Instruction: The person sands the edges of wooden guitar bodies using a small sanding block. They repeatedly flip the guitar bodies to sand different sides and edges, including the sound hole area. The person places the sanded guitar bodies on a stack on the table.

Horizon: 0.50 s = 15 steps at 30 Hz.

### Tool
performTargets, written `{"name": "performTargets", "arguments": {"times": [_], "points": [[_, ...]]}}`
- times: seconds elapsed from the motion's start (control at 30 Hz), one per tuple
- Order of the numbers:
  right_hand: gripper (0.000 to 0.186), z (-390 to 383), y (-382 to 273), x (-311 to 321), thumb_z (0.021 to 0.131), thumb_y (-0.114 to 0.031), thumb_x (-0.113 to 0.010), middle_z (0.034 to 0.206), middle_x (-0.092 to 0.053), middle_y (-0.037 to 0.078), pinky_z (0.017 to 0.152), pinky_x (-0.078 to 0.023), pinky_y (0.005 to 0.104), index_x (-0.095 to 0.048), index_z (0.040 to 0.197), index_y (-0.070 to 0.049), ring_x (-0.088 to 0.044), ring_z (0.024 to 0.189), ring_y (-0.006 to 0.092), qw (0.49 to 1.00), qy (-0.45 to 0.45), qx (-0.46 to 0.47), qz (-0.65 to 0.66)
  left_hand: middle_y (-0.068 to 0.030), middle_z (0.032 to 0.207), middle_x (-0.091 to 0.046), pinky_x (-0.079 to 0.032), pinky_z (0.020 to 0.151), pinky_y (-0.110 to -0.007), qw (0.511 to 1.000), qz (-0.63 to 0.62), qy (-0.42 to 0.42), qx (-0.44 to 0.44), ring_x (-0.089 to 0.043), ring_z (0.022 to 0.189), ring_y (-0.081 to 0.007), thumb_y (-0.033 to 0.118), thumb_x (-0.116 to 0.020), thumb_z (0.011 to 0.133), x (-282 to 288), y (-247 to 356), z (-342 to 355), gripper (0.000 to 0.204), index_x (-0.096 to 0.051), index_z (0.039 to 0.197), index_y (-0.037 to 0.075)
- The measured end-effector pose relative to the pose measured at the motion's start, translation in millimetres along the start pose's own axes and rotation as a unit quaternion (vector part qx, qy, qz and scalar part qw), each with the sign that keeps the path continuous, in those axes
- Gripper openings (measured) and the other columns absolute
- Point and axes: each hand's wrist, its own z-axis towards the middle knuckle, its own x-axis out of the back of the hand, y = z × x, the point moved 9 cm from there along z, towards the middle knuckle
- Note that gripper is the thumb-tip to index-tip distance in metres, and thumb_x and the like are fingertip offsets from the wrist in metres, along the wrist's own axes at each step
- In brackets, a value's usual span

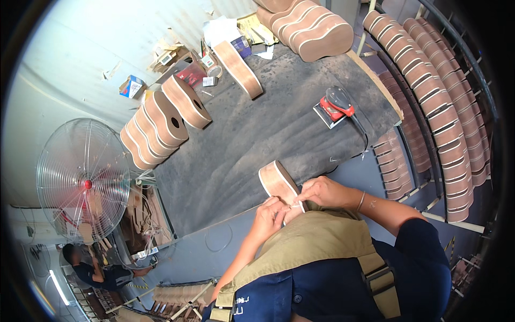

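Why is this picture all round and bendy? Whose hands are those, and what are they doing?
Those are a person's own bare hands; there's no robot. The camera is worn on their head, looking down, and its wide fisheye lens bends straight edges. The left hand and right hand both touch the near end of a small wooden guitar-shaped body. On the dark tabletop are more bodies like it and a red and dark sander with a cord. A big round fan is at the left.
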Motion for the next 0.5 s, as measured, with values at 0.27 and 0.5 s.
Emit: {"name": "performTargets", "arguments": {"times": [0.27, 0.5], "points": [[0.026, 66, -7, 45, 0.089, -0.001, -0.070, 0.094, -0.074, 0.013, 0.077, -0.056, 0.0426, -0.081, 0.111, -0.007, -0.069, 0.086, 0.0344, 0.976, 0.152, 0.115, -0.108, -0.0136, 0.078, -0.060, -0.049, 0.070, -0.044, 0.976, 0.150, 0.159, -0.012, -0.059, 0.077, -0.0346, 0.000, -0.076, 0.086, 63, 3, 55, 0.006, -0.070, 0.086, 0.001], [0.043, 28, -2, 18, 0.087, 0.002, -0.065, 0.108, -0.074, 0.009, 0.083, -0.058, 0.0416, -0.076, 0.126, -0.012, -0.066, 0.094, 0.0309, 0.972, 0.129, 0.111, -0.162, -0.0138, 0.085, -0.057, -0.051, 0.074, -0.045, 0.974, 0.179, 0.117, -0.079, -0.059, 0.083, -0.0352, -0.005, -0.071, 0.078, 32, 12, 34, 0.014, -0.064, 0.088, 0.001]]}}
